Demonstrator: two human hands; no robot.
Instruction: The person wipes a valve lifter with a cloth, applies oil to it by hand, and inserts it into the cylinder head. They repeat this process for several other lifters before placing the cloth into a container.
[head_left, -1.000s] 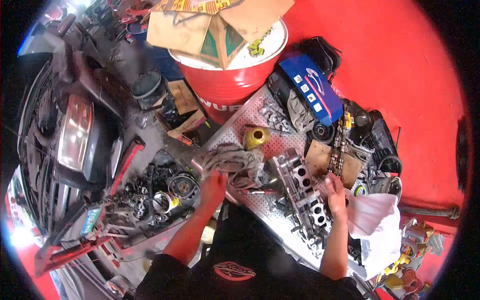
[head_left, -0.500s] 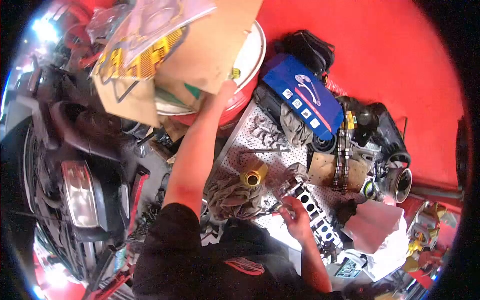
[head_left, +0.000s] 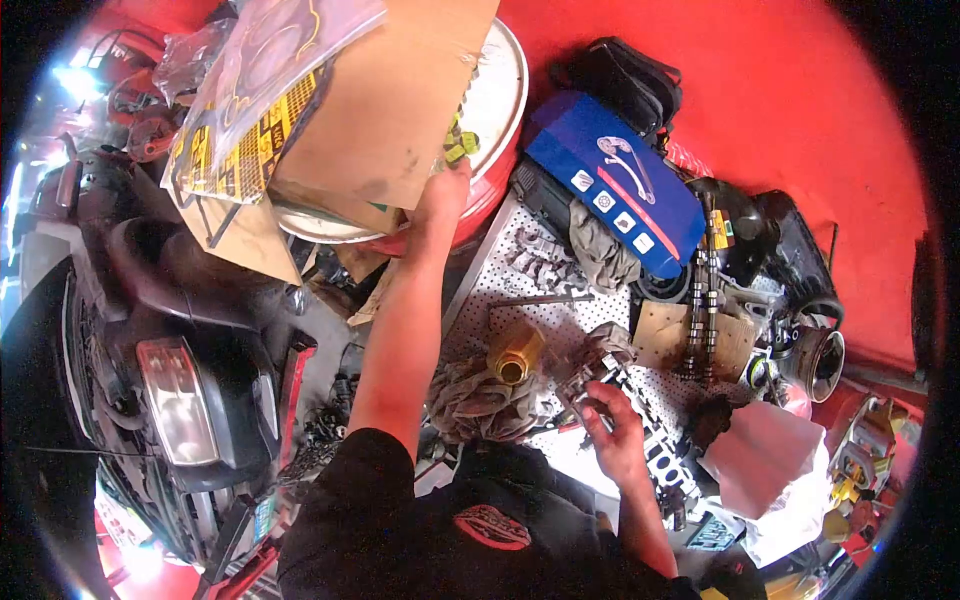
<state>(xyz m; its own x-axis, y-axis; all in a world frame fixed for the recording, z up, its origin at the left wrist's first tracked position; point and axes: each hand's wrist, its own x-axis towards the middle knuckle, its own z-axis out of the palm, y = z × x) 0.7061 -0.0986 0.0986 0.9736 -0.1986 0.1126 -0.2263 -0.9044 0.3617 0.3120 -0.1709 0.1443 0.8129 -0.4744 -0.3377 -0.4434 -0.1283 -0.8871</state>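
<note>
My left hand (head_left: 442, 195) reaches to the edge of a cardboard box (head_left: 390, 110) on a red and white drum (head_left: 508, 95). Its fingertips are at small yellow-green pieces (head_left: 460, 146) beside the box; the cardboard partly covers the fingers, so I cannot tell whether they grip one. Closed around a small metal part (head_left: 577, 385), my right hand (head_left: 615, 432) is over the engine cylinder head (head_left: 660, 455). A gold-coloured bottle (head_left: 514, 355) lies with its mouth towards me on a crumpled grey rag (head_left: 475, 402), left of that hand.
Camshafts (head_left: 703, 300) lie across cardboard on the perforated metal tabletop (head_left: 490, 270). Beyond are a blue box (head_left: 620, 185) and a black bag (head_left: 625, 85). A car front with a headlight (head_left: 178, 400) stands at left. White paper (head_left: 765, 455) is at right.
The view has shifted, moving the table slightly right. More yellow-green pieces show by my left hand, which is slightly lower at the box edge. My right hand still has the metal part.
</note>
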